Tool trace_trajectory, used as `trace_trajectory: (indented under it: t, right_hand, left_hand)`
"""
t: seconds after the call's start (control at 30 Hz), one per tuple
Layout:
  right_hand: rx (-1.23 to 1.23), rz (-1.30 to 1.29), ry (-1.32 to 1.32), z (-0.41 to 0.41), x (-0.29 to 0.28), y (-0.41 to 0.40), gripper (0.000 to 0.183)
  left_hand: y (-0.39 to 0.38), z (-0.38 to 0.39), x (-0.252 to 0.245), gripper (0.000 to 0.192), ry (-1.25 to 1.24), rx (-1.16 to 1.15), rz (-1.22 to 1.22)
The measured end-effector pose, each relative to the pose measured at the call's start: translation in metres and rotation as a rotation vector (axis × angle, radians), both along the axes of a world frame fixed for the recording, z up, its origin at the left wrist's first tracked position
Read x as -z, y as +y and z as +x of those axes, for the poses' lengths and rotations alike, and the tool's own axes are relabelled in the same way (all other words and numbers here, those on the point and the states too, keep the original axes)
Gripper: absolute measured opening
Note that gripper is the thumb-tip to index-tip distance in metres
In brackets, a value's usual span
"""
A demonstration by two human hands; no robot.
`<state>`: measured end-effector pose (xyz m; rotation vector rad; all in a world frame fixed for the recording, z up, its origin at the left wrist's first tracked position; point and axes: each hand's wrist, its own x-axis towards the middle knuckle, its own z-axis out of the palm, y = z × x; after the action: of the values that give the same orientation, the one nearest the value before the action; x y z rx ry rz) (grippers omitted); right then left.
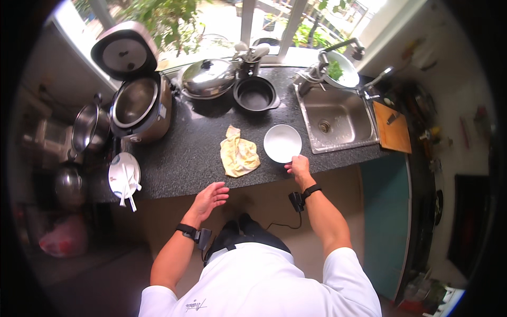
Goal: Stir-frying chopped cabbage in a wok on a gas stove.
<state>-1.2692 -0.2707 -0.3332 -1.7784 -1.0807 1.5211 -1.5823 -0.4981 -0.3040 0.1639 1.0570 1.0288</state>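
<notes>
My right hand [299, 165] is at the near rim of a white bowl [282, 143] on the dark speckled countertop, with its fingers touching or gripping the edge; how firm the hold is cannot be told. Just in front of the counter edge, my left hand [210, 198] is held in the air with nothing in it, fingers apart. Between the hands and a little farther back lies a crumpled yellow and white cloth [238, 153], left of the bowl. A black pot [255, 94] without a lid stands behind the cloth and bowl.
To the left are an open rice cooker [152, 126] and a plate [115, 174] with white spoons. A lidded steel pan [208, 77] and a utensil holder [249, 68] stand by the window. A steel sink [340, 115], a basin with greens [350, 75] and a cutting board [396, 134] bearing a knife are on the right.
</notes>
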Motion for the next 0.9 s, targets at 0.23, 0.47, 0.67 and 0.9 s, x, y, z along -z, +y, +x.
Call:
trace_trajectory:
  t: [0.23, 0.47, 0.67, 0.9]
  right_hand:
    - [-0.028, -0.01, 0.148, 0.054, -0.06, -0.073, 0.02]
    - [0.122, 0.022, 0.076, 0.208, -0.108, -0.126, 0.024]
    - [0.276, 0.055, 0.125, 0.387, -0.109, -0.149, 0.039]
    - [0.64, 0.12, 0.064, 0.598, -0.125, -0.197, 0.038]
  left_hand:
    - [0.089, 0.095, -0.041, 0.057, 0.171, 0.417, 0.142]
    - [0.139, 0.276, -0.073, 0.04, 0.197, 0.798, 0.247]
    - [0.178, 0.468, -0.075, 0.038, 0.175, 0.939, 0.274]
    - [0.232, 0.685, -0.096, 0.031, 0.08, 0.987, 0.21]
